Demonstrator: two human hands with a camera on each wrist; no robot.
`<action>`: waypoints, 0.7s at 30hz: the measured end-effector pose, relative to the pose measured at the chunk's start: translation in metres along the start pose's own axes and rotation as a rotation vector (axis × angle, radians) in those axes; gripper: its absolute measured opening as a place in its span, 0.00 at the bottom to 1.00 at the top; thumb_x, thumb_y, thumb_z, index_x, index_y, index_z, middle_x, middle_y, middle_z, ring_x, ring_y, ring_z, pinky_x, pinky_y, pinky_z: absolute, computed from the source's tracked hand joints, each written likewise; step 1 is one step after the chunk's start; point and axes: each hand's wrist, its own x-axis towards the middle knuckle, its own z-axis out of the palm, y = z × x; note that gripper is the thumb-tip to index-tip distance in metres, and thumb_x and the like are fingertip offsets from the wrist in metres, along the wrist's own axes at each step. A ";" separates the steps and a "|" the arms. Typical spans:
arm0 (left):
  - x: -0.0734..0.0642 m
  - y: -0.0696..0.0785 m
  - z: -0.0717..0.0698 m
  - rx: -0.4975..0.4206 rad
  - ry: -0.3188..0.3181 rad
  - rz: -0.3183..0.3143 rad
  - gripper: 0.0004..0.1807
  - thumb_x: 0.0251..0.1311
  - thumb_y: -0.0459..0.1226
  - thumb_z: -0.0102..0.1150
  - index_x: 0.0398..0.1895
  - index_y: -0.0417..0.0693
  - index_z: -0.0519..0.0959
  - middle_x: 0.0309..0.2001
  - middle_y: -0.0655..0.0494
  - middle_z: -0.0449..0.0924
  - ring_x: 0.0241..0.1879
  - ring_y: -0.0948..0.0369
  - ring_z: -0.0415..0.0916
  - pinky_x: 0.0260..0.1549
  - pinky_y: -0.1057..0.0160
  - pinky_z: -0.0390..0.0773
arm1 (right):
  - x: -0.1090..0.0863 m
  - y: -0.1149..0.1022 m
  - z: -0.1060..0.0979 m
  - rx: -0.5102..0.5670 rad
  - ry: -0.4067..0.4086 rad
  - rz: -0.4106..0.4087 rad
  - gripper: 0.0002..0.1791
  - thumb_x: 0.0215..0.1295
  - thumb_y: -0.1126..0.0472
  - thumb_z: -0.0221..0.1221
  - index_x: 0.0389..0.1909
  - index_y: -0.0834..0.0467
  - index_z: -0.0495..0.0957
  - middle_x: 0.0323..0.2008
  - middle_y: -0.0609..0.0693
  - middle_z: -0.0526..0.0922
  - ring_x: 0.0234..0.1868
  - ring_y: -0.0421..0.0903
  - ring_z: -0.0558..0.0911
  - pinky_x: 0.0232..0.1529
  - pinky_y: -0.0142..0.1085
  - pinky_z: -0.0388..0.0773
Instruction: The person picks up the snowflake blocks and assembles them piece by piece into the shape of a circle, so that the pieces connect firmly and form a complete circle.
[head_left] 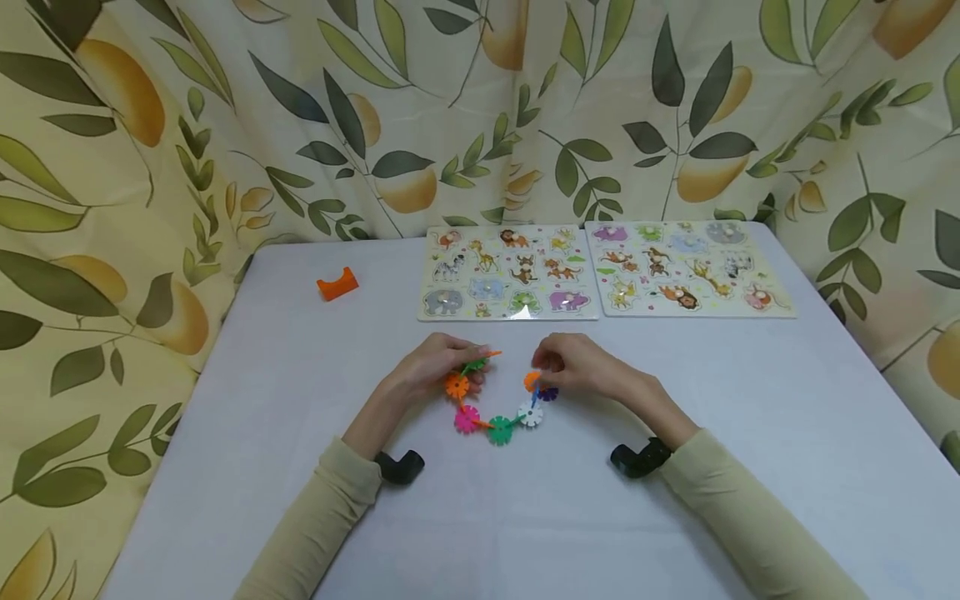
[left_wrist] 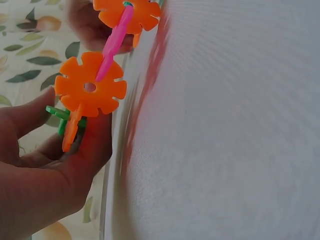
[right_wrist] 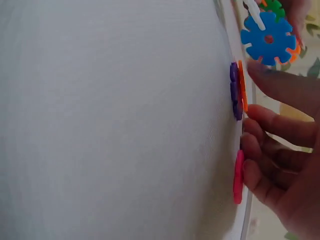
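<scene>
A curved chain of notched plastic discs lies between the hands, with a pink disc (head_left: 467,419), a green disc (head_left: 500,430) and a white disc (head_left: 531,413) along it. My left hand (head_left: 444,364) grips the chain's left end at a green disc (left_wrist: 61,114), beside an orange disc (left_wrist: 90,85). At the other end is a blue disc (right_wrist: 269,39), close to my right thumb. Fingers of my right hand (head_left: 579,363) are spread beside an orange disc (right_wrist: 243,82) and a purple disc (right_wrist: 234,92). Lower fingers touch or nearly touch another pink disc (right_wrist: 238,177).
Two animal puzzle boards (head_left: 510,315) (head_left: 697,310) lie side by side at the table's back. An orange curved block (head_left: 337,285) sits at the back left. White cloth covers the table (head_left: 495,533); a leaf-patterned curtain (head_left: 480,108) hangs behind it.
</scene>
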 end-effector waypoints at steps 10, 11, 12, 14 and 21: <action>0.000 -0.003 0.000 -0.025 -0.025 0.008 0.19 0.75 0.37 0.58 0.54 0.25 0.81 0.29 0.50 0.84 0.26 0.60 0.82 0.34 0.64 0.87 | 0.000 0.000 0.004 0.077 -0.012 0.039 0.12 0.64 0.63 0.70 0.42 0.59 0.77 0.32 0.48 0.81 0.33 0.44 0.76 0.38 0.34 0.77; 0.000 -0.003 0.000 -0.022 -0.027 0.012 0.19 0.75 0.38 0.57 0.54 0.25 0.81 0.29 0.50 0.84 0.26 0.60 0.82 0.34 0.64 0.87 | 0.000 0.000 0.004 0.089 0.005 0.033 0.12 0.65 0.63 0.70 0.43 0.59 0.77 0.32 0.48 0.82 0.33 0.43 0.77 0.38 0.34 0.78; 0.000 -0.003 0.000 -0.017 -0.028 0.017 0.20 0.75 0.38 0.57 0.54 0.25 0.81 0.29 0.50 0.84 0.26 0.60 0.82 0.34 0.64 0.87 | 0.000 0.000 0.004 0.105 0.022 0.035 0.11 0.65 0.63 0.69 0.43 0.58 0.77 0.32 0.48 0.82 0.33 0.43 0.77 0.38 0.34 0.78; -0.001 -0.002 -0.001 -0.004 -0.027 0.026 0.20 0.75 0.38 0.57 0.54 0.26 0.81 0.30 0.50 0.84 0.26 0.60 0.83 0.35 0.64 0.87 | 0.002 0.000 0.003 0.124 0.064 0.021 0.11 0.66 0.63 0.69 0.45 0.58 0.79 0.31 0.47 0.83 0.32 0.43 0.78 0.39 0.34 0.78; -0.001 -0.001 -0.001 0.029 -0.028 0.033 0.19 0.76 0.39 0.56 0.54 0.27 0.82 0.29 0.51 0.85 0.28 0.60 0.84 0.38 0.66 0.86 | 0.009 -0.006 0.004 0.228 0.141 -0.005 0.10 0.67 0.67 0.65 0.48 0.57 0.81 0.28 0.48 0.85 0.29 0.44 0.81 0.39 0.36 0.78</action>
